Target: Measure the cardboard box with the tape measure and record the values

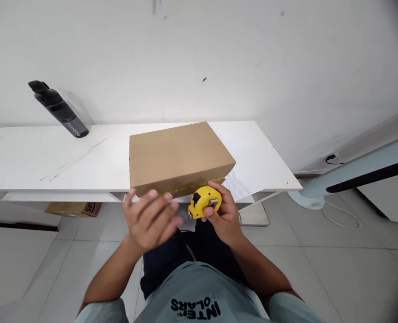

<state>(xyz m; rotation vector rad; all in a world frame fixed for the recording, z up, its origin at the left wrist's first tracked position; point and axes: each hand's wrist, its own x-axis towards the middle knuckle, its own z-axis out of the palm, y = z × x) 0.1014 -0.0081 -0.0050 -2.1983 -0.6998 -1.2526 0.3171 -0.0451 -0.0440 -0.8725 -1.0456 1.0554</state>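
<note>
My right hand [224,213] grips a yellow tape measure [205,202] with black parts, held in front of the shelf's front edge. No long blade is seen coming out of its case. To its left my left hand [151,220] is raised with the fingers spread, slightly blurred and holding nothing. Just beyond both hands a brown cardboard box [180,150] lies on the white shelf [259,152]. A yellow strip [199,184] runs along the lower part of the box's near side; part of it is hidden behind my hands.
A dark bottle [60,110] stands at the left, near the wall. Printed paper [237,185] lies by the box's right corner. Below the shelf sits another carton [74,209] on the tiled floor. A pale blue column-shaped appliance [360,166] with a cable stands at the right.
</note>
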